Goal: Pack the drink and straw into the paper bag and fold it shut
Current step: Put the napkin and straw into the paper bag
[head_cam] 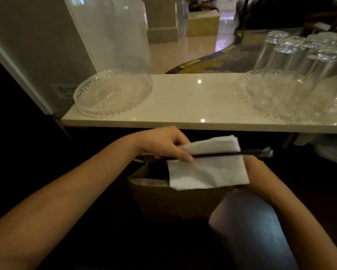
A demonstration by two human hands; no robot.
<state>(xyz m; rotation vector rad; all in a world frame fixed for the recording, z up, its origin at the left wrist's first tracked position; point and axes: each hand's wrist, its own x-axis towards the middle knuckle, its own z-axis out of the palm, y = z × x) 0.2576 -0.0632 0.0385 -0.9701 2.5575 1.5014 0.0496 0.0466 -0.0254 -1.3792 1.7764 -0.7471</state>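
In the lower middle of the frame the brown paper bag (pixel 175 201) stands open in deep shadow below the front edge of the pale desk (pixel 193 98). Its mouth is partly covered by a white folded napkin (pixel 206 168), held just above it with a long black wrapped straw (pixel 222 152) lying across the napkin's upper part. The straw's clear wrapper end sticks out at centre right.

The left hand (pixel 161 143) comes in from the left, its fingers (pixel 185 155) closed on the straw and the napkin's upper left corner. The right hand (pixel 255 172) sits mostly behind the napkin at the right; whether its fingers are closed on the napkin cannot be told. The drink cannot be made out; the bag's inside is dark.

On the desk, a clear ribbed glass plate (pixel 113 94) rests at upper left. At upper right, upturned drinking glasses (pixel 300 61) stand crowded on a second glass tray (pixel 261 106). Both are well apart from the hands. A cardboard box (pixel 202 24) sits on the shiny floor beyond the desk.
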